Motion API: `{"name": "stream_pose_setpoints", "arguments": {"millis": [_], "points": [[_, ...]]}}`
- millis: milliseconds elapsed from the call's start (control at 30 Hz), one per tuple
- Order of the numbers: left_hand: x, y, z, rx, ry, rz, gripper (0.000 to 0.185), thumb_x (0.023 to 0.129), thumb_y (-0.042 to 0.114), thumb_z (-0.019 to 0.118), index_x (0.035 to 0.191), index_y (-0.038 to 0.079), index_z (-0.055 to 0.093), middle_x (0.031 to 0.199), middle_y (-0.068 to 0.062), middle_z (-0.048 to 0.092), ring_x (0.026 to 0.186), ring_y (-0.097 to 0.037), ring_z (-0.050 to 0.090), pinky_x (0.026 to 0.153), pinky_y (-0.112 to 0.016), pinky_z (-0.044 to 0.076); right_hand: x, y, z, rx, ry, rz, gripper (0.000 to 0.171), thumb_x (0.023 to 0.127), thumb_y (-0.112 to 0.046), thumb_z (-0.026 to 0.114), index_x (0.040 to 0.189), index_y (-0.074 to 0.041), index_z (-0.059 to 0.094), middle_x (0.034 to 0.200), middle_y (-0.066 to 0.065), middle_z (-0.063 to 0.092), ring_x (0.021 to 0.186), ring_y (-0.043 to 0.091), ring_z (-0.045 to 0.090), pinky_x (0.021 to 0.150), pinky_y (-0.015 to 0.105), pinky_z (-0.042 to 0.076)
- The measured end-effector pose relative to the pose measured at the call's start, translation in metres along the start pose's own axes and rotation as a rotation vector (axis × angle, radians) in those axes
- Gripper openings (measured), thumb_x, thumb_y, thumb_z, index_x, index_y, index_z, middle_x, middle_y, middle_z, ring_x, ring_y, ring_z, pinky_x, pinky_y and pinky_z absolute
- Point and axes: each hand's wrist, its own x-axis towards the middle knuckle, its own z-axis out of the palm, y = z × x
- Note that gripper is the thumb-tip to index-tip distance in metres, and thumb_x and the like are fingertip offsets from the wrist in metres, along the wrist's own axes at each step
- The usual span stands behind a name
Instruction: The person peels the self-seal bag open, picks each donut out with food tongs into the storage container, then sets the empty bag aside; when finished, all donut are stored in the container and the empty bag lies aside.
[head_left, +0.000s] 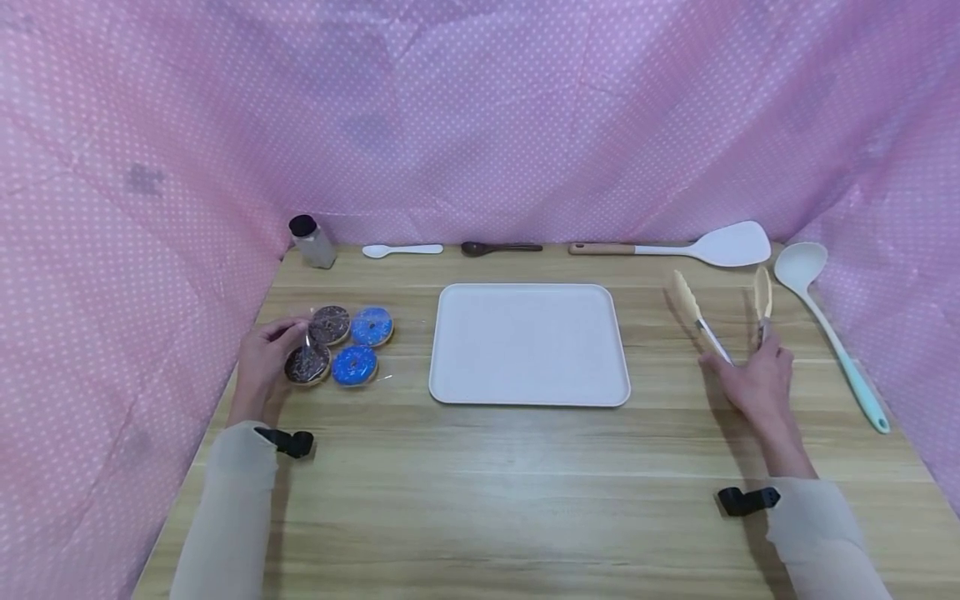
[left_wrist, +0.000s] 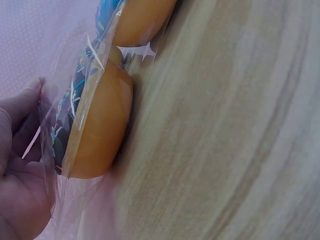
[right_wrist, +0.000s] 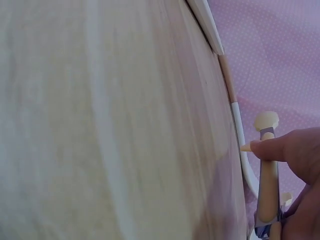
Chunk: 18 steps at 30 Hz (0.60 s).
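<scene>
On the left of the table, my left hand (head_left: 262,354) pinches the clear plastic bag (left_wrist: 50,115) around the toy donuts. Two donuts have dark brown icing (head_left: 307,365), and two have blue icing (head_left: 355,365); the bag's lower left donut is nearest my fingers. Its orange-tan base (left_wrist: 102,122) shows side-on in the left wrist view. Over on the right, my right hand (head_left: 761,387) grips a pair of tongs (head_left: 686,297) with cream tips, spread wide apart and pointing away from me. The right wrist view shows my thumb against one tong arm (right_wrist: 268,192).
A white rectangular tray (head_left: 529,342) lies mid-table. Along the back edge are a black-capped jar (head_left: 315,246), a white spoon (head_left: 401,249), a dark brown spoon (head_left: 502,247) and a white spatula (head_left: 731,244). A ladle (head_left: 832,333) lies right of the tongs. Pink dotted cloth surrounds the table.
</scene>
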Motion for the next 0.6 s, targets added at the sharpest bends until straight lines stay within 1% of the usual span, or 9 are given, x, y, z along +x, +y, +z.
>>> {"name": "stream_pose_setpoints", "arguments": {"millis": [67, 167, 267, 400, 500, 600], "points": [[0.000, 0.000, -0.001, 0.000, -0.001, 0.004, 0.035, 0.088, 0.039, 0.067, 0.111, 0.013, 0.071, 0.108, 0.012, 0.068, 0.097, 0.004, 0.057, 0.078, -0.007, 0.046, 0.000, -0.003, 0.000, 0.013, 0.020, -0.015, 0.110, 0.084, -0.056, 0.064, 0.151, 0.000, -0.004, 0.143, 0.042, 0.013, 0.125, 0.058, 0.025, 0.105, 0.068, 0.023], [0.000, 0.000, -0.001, 0.015, 0.000, 0.015, 0.033, 0.088, 0.039, 0.066, 0.110, 0.016, 0.072, 0.113, 0.007, 0.069, 0.095, 0.004, 0.057, 0.078, -0.007, 0.046, 0.000, -0.011, 0.002, 0.027, 0.051, -0.067, 0.106, 0.084, -0.056, 0.064, 0.151, 0.003, 0.004, 0.141, 0.042, 0.019, 0.123, 0.055, 0.028, 0.103, 0.067, 0.026], [0.000, 0.000, -0.002, 0.031, 0.001, 0.016, 0.033, 0.088, 0.040, 0.066, 0.110, 0.016, 0.072, 0.115, 0.004, 0.068, 0.095, 0.004, 0.057, 0.078, -0.007, 0.046, -0.001, -0.023, 0.006, 0.028, 0.080, -0.140, 0.100, 0.085, -0.054, 0.065, 0.150, 0.003, 0.013, 0.133, 0.040, 0.028, 0.117, 0.051, 0.033, 0.096, 0.065, 0.031], [-0.001, 0.001, -0.002, 0.038, -0.001, -0.006, 0.038, 0.087, 0.042, 0.066, 0.113, 0.015, 0.070, 0.114, 0.008, 0.068, 0.095, 0.004, 0.056, 0.078, -0.007, 0.046, -0.004, -0.042, 0.012, 0.023, 0.090, -0.230, 0.089, 0.086, -0.048, 0.066, 0.144, 0.004, 0.025, 0.124, 0.036, 0.033, 0.110, 0.046, 0.035, 0.088, 0.060, 0.035], [-0.001, 0.002, -0.002, 0.045, -0.007, -0.021, 0.042, 0.087, 0.044, 0.065, 0.115, 0.013, 0.069, 0.111, 0.012, 0.067, 0.095, 0.004, 0.056, 0.078, -0.007, 0.046, -0.008, -0.057, 0.018, 0.032, 0.082, -0.293, 0.081, 0.087, -0.044, 0.067, 0.140, 0.006, 0.030, 0.122, 0.034, 0.036, 0.108, 0.045, 0.038, 0.086, 0.060, 0.036], [0.000, 0.003, -0.001, 0.029, -0.010, -0.021, 0.043, 0.087, 0.043, 0.065, 0.115, 0.012, 0.069, 0.112, 0.011, 0.067, 0.096, 0.004, 0.056, 0.079, -0.007, 0.046, -0.011, -0.072, 0.025, 0.045, 0.077, -0.358, 0.073, 0.086, -0.041, 0.069, 0.133, 0.005, 0.036, 0.118, 0.032, 0.039, 0.104, 0.045, 0.042, 0.083, 0.058, 0.038]]}}
